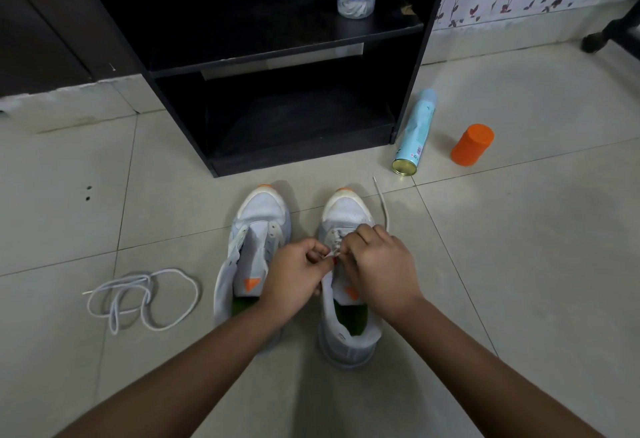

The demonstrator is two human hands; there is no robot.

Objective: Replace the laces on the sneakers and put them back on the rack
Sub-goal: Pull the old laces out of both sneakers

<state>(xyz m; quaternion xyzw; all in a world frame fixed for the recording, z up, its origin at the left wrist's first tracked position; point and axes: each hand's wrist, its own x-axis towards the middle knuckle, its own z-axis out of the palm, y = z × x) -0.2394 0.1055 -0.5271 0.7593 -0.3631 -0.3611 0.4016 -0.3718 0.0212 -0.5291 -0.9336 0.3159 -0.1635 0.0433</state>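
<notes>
My left hand [298, 275] and right hand [377, 271] are close together over the right sneaker [346, 212] on the near floor, each pinching the white lace [382, 205] at the eyelets. Its free end trails away to the far right. The left sneaker [263, 209] sits just beside it, unlaced, with a loose lace [145, 295] further left. I judge the lace limp, light and slippery, best pinched near its stiff tip. Both shoes look light and soft-walled, so I'd lift them by the heel collar toward the rack [408, 91] beyond. The spray can [415, 132] label is too small to read, and I see no brand on either shoe.
</notes>
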